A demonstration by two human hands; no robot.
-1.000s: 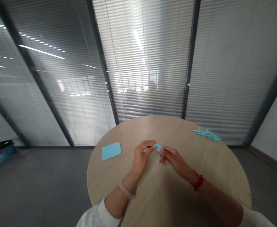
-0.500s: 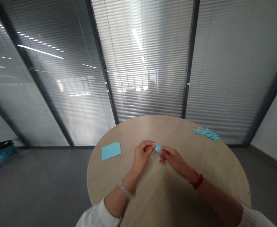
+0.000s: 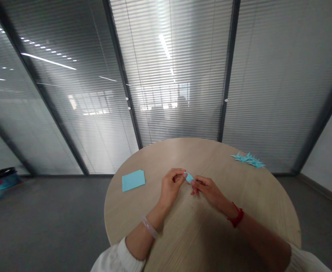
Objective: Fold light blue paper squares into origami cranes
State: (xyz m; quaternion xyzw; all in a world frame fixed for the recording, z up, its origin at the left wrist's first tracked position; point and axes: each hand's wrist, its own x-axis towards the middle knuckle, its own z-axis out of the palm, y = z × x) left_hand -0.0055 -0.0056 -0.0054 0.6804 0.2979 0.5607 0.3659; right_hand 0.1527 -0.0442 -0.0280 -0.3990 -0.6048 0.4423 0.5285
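Between my two hands, above the middle of the round table, is a small folded piece of light blue paper [image 3: 189, 178]. My left hand [image 3: 171, 183] pinches its left end between thumb and fingers. At the other end, my right hand [image 3: 207, 187] grips it with thumb and forefinger, its lower fingers curled beneath. My fingers cover both ends, so the paper's full shape is hidden. Left of my hands lies a stack of light blue paper sheets [image 3: 133, 181]. A pile of pointed folded blue paper pieces [image 3: 248, 159] sits near the table's far right edge.
The round wooden table [image 3: 188, 151] stands before glass panels with blinds [image 3: 179, 113]. On the floor at far left are blue containers [image 3: 8, 181], one with a black rim, another with red on top. A white wall [image 3: 327, 147] rises on the right.
Both hands keep their hold on the folded paper, which has shifted very slightly. The stack and the pile have stayed put.
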